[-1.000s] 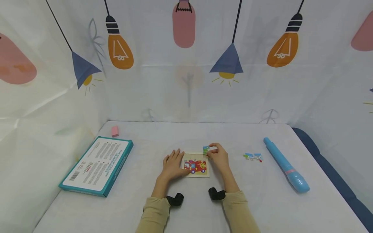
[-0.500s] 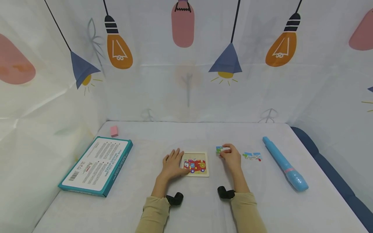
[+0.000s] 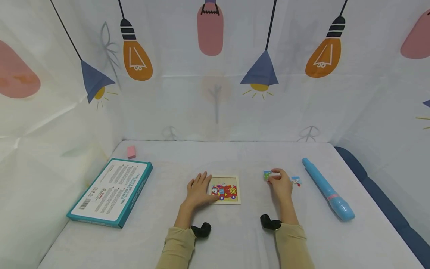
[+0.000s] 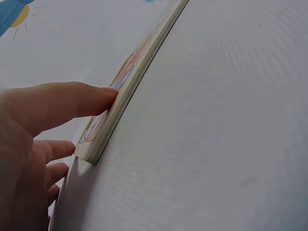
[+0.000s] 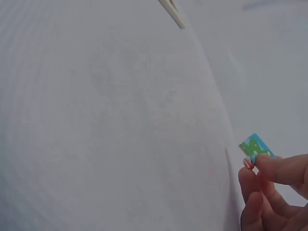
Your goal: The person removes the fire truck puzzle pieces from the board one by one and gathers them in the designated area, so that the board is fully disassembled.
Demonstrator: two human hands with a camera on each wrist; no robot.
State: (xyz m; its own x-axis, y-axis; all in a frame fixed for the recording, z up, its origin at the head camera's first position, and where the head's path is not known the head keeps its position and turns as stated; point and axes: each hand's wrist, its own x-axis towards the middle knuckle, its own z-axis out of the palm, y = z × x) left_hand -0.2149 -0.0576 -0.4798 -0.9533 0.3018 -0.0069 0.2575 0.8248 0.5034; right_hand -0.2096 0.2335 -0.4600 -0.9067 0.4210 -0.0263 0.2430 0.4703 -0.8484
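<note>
My left hand [image 3: 198,190] lies at the left side of a small wooden puzzle board [image 3: 239,190], fingers spread. In the left wrist view the thumb [image 4: 98,98] rests on the rim of the puzzle board [image 4: 113,115]. A red fire-truck picture fills the board's lower part, while its upper strip shows bare wood. Farther right, my right hand [image 3: 281,185] pinches a blue and green puzzle piece [image 3: 267,175] between thumb and fingers. The right wrist view shows this puzzle piece [image 5: 255,145] with a little red and blue at its corner. More puzzle pieces [image 3: 295,181] lie just beyond the hand, partly hidden.
A teal-edged flat box [image 3: 111,192] lies at the left, with a pink block [image 3: 131,152] behind it. A light-blue tube-shaped object [image 3: 328,189] lies at the right. Behind the white table [image 3: 201,155] hangs a lamp-printed curtain [image 3: 181,101].
My right hand has moved right with the puzzle piece, away from the board to beside the loose pieces. The left hand has stayed at the board.
</note>
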